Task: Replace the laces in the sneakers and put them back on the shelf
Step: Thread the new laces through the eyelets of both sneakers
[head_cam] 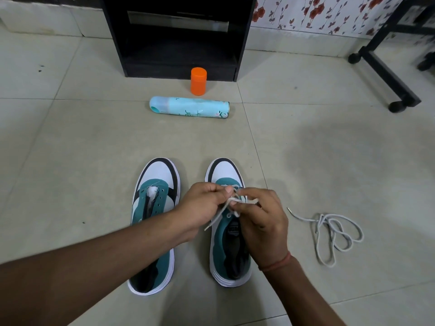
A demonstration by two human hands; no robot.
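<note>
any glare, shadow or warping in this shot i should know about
Head view: soft, even light with no hard glare; a broad faint shadow lies on the floor tiles right of the spray can; wide-angle warping bows the tile seams and splays the black shelf; both hands and the lace stay fairly sharp.

Shelf top cropped, right sneaker eyelets behind fingers (lacing unreadable), can lettering illegible

The light was soft and even, rather dim, and the floor tiles looked pale with no strong glare. A wide, blurry shadow lay on the floor toward the right side. The wide lens bent the straight lines near the edges, and the flowered wall at the top right corner looked a little unsharp.
</note>
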